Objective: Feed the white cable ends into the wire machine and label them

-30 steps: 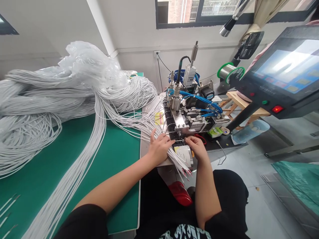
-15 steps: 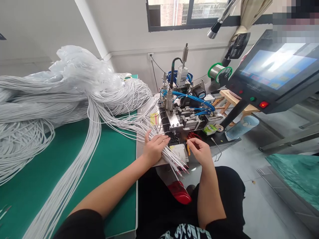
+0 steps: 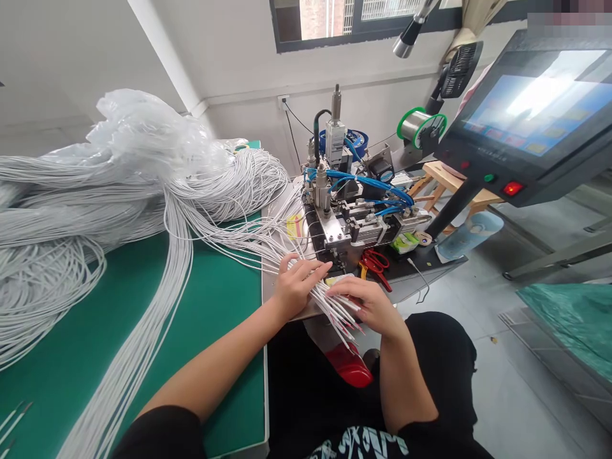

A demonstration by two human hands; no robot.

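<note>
A bundle of thin white cables runs from the table to the machine's near edge, and its loose ends, some with reddish tips, fan out above my lap. My left hand lies across this bundle with its fingers stretched out over it. Close to the right of it, my right hand has its fingers curled over the cable ends, the thumb partly hidden beneath. Red-handled scissors lie beyond my right hand, with a yellow-orange tool beside them. A white container is mostly hidden behind the right hand.
Ahead stands a bench machine with blue air tubes. Its screen panel juts in from the right. More cables and plastic bags cover the left of the green table. A red object sits below the cable ends.
My right hand has moved left from the yellow-orange tool to the cable ends, uncovering the red-handled scissors. The left hand stays on the bundle. The view has shifted slightly.
</note>
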